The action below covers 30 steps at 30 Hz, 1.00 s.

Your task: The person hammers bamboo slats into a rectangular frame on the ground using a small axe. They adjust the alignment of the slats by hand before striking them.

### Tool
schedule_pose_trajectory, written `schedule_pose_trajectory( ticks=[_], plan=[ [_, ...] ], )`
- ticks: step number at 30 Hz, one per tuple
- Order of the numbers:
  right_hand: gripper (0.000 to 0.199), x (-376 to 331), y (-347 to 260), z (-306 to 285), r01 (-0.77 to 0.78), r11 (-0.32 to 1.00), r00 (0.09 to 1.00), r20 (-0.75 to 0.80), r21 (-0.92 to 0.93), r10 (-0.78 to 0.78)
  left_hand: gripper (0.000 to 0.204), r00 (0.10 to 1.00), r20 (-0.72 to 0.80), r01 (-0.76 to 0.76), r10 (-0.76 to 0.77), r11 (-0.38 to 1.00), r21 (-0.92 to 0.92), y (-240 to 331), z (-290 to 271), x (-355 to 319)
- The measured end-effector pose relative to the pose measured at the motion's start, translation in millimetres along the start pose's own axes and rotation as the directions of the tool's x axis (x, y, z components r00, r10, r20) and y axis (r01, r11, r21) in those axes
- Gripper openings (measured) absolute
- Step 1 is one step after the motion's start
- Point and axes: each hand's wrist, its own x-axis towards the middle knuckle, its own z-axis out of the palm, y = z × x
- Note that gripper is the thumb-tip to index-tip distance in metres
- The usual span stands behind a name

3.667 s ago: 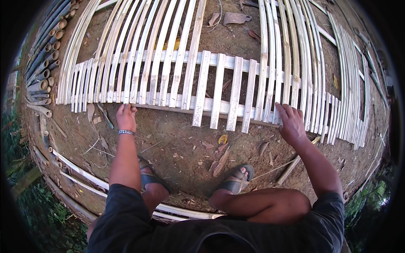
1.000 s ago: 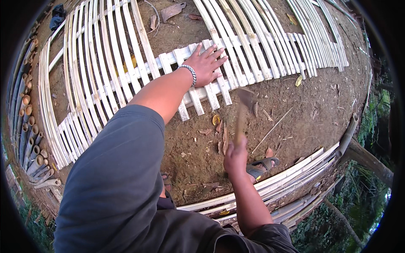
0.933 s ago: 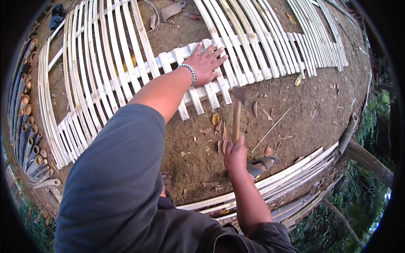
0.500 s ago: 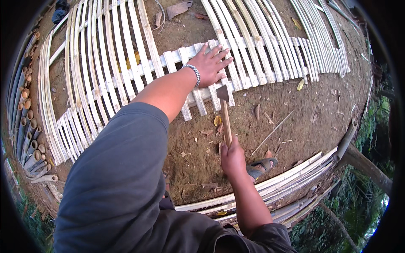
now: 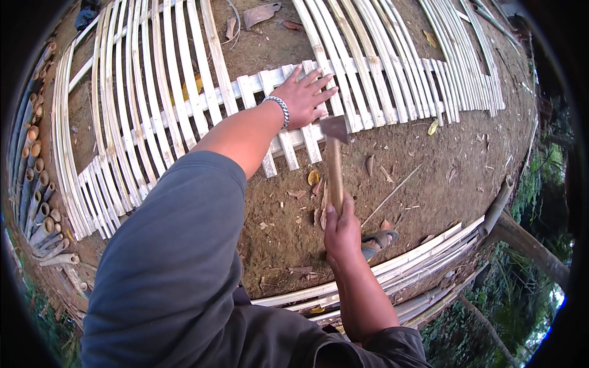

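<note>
My left hand lies with its fingers spread over the pale bamboo slats of a long panel on the ground. A braided bracelet circles that wrist. Below and to the right, my right hand is wrapped round the wooden handle of a hatchet. The hatchet stands head up, its dark blade close to the ends of the slats beside my left fingertips. Whether the blade touches a slat I cannot tell. Several short slats stick out past the crosspiece under my left palm.
Bamboo poles are stacked along the left. Long split strips lie at the lower right, near my sandalled foot. A thick log reaches in at the right. Dry leaves and a thin stick lie on the soil.
The hatchet head has risen a little and shifted right, its blade turned more to the side. My right hand has moved slightly with it. My left hand stays on the slats.
</note>
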Motion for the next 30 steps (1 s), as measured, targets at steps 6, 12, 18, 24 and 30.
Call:
schedule_pose_trajectory(
  ticks=[6,12,18,24,30],
  plan=[
    [0.056,16,18,-16,0.267,0.937,0.962,0.009,-0.224,-0.272,0.068,0.999,-0.044,-0.002,0.002,1.0,0.004,-2,4,6],
    [0.051,27,11,-25,0.308,0.923,0.937,-0.096,-0.23,-0.336,0.069,1.0,-0.022,-0.009,0.01,0.999,0.04,-3,1,3],
    [0.05,30,29,-14,0.22,0.911,0.975,0.036,-0.35,-0.221,0.068,0.999,-0.047,-0.015,0.016,1.0,0.023,-2,5,6],
    [0.047,25,20,-22,0.374,0.892,0.919,-0.027,-0.256,-0.393,0.067,0.998,-0.058,-0.01,0.012,0.999,0.045,-7,7,4],
    [0.048,43,20,-27,0.012,0.881,0.994,0.105,-0.473,0.042,0.066,0.999,-0.051,-0.008,0.01,0.999,0.051,-3,3,5]
  ],
)
